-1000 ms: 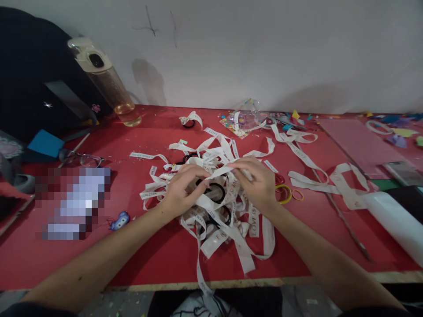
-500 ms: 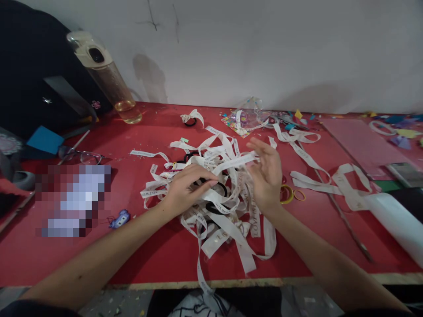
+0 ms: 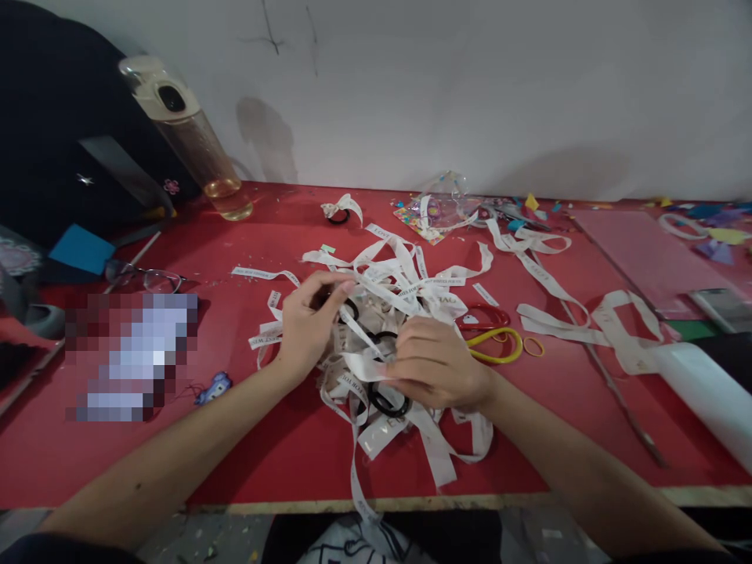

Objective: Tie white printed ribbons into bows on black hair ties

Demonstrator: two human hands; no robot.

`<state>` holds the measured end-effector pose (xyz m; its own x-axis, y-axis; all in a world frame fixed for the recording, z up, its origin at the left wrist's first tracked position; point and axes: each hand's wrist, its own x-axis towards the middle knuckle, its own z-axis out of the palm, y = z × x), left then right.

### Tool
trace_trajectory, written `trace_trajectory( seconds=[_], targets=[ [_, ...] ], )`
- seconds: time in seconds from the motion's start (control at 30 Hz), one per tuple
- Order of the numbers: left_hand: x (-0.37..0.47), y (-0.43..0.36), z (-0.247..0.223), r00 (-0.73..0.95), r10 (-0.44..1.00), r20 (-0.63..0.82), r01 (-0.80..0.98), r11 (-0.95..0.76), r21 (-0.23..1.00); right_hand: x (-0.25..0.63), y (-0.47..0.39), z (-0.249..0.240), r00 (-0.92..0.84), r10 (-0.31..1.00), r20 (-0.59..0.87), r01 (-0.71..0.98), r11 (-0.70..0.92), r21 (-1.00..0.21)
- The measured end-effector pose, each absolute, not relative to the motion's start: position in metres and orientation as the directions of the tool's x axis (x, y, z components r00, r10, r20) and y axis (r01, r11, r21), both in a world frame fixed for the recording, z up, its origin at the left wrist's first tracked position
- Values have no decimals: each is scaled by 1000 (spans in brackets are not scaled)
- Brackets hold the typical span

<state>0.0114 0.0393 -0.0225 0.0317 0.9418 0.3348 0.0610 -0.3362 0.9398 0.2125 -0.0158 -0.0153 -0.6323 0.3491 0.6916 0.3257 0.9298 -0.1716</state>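
My left hand [image 3: 314,325] is closed, thumb and forefinger pinched on a white printed ribbon [image 3: 376,291] at the upper left of the pile. A black hair tie [image 3: 351,310] shows just below its thumb. Lower right, my right hand [image 3: 440,362] pinches the end of a white ribbon strip [image 3: 363,366] between curled fingers. Under both hands lies a tangled heap of lettered white ribbons [image 3: 432,439] with black hair ties among them; another black hair tie [image 3: 388,401] is below the right fingertips. My hands cover the heap's middle.
Yellow-handled scissors [image 3: 499,356] with a red handle behind lie right of the heap. A ribbon bow on a hair tie [image 3: 338,210] sits at the back. A bottle [image 3: 217,168], glasses [image 3: 161,280] and a purple trinket [image 3: 215,388] are leftward; loose ribbon [image 3: 623,337] and a stick [image 3: 628,427] rightward.
My right hand has come down and left from its raised, spread pose and now pinches ribbon. My left hand has shifted slightly up and left. The scissors' handles are now uncovered.
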Motion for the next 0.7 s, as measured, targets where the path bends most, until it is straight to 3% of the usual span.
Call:
trace_trajectory(
  seconds=[0.1, 0.17, 0.27, 0.33, 0.5, 0.57, 0.63, 0.7],
  targets=[
    [11, 45, -23, -136, 943, 303, -28, -309, 951, 214, -19, -10, -660, 323, 679, 280, 944, -176],
    [11, 44, -22, -137, 942, 308, -58, -318, 946, 213, -20, -12, -619, 358, 699, 308, 929, -203],
    [13, 36, -18, 26, 937, 349, -52, -347, 936, 210, -23, -19, -484, 485, 729, 437, 855, -279],
    [14, 28, -16, 174, 886, 429, -32, -431, 902, 210, -25, -23, -375, 602, 704, 464, 780, -420],
    [16, 20, -14, 496, 592, 635, -69, -702, 709, 211, -30, -26, -187, 881, 435, 422, 472, -774],
    [16, 21, -15, 572, 473, 670, -93, -774, 626, 210, -29, -28, -139, 955, 264, 315, 295, -902],
    [17, 22, -17, 626, 382, 680, -91, -830, 551, 208, -27, -29, -134, 982, 130, 154, 151, -977],
    [17, 23, -20, 655, 312, 688, -61, -885, 461, 205, -24, -29, -137, 986, 98, 72, 109, -991]
  ],
)
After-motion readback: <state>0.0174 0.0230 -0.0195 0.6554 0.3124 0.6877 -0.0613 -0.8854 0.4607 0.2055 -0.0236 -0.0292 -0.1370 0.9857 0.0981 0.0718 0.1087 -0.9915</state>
